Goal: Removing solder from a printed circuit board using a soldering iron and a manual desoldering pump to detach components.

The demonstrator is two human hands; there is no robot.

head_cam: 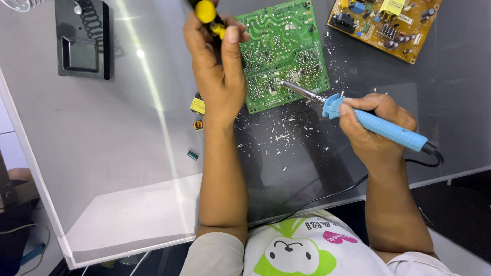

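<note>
Glass-topped grey worktable (128,153), glare streak across it, near edge running just above the person's lap. Nearest: right hand (376,128) closed in a pen grip around a blue-handled soldering iron (391,130), black cord trailing back off the near edge. Iron's metal tip touches the underside of a green printed circuit board (284,53) near its lower middle. Left hand (217,66) wrapped tight around a yellow-and-black tool (207,13), seemingly a desoldering pump, held upright just beside the board's left edge. Step, by my read: heating a joint, pump ready; next calls for bringing the pump nozzle onto the heated pad while the tip stays put. White solder flecks litter the glass below the board. Small loose components (197,115) lie left of the wrist. Far: black iron stand (82,38) at left, yellow populated circuit board (383,25) at right. Open room left of the forearm; right side tighter near the cord.
</note>
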